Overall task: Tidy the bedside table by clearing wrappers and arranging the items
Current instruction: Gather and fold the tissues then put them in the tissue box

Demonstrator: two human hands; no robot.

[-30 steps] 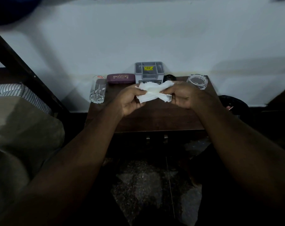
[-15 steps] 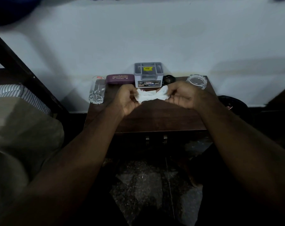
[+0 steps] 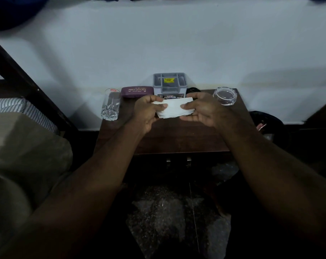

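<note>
Currently: dark wooden surface [image 3: 177, 139] stands against the wall. Left hand [image 3: 149, 111] and right hand [image 3: 201, 109] are over its 12 o'clock half. Grey organiser box [image 3: 169, 83] at 12 o'clock. White tissue [image 3: 175, 108] just before the box; left grip pinches its 9 o'clock end, right grip its 3 o'clock end. Tumbler [image 3: 110, 105] at 10 o'clock, purple spectacle case [image 3: 137, 91] at 11, glass ashtray [image 3: 224, 95] at 1.

Tissue [image 3: 174, 107], white, folded to a flat rectangle, is pinched at both ends by left hand [image 3: 147, 113] and right hand [image 3: 201, 111] above brown bedside table [image 3: 177, 139]. Ranged along its back edge: upright tumbler [image 3: 110, 104], maroon spectacle case [image 3: 137, 91], grey compartmented box [image 3: 169, 84], clear glass dish [image 3: 225, 95].
</note>
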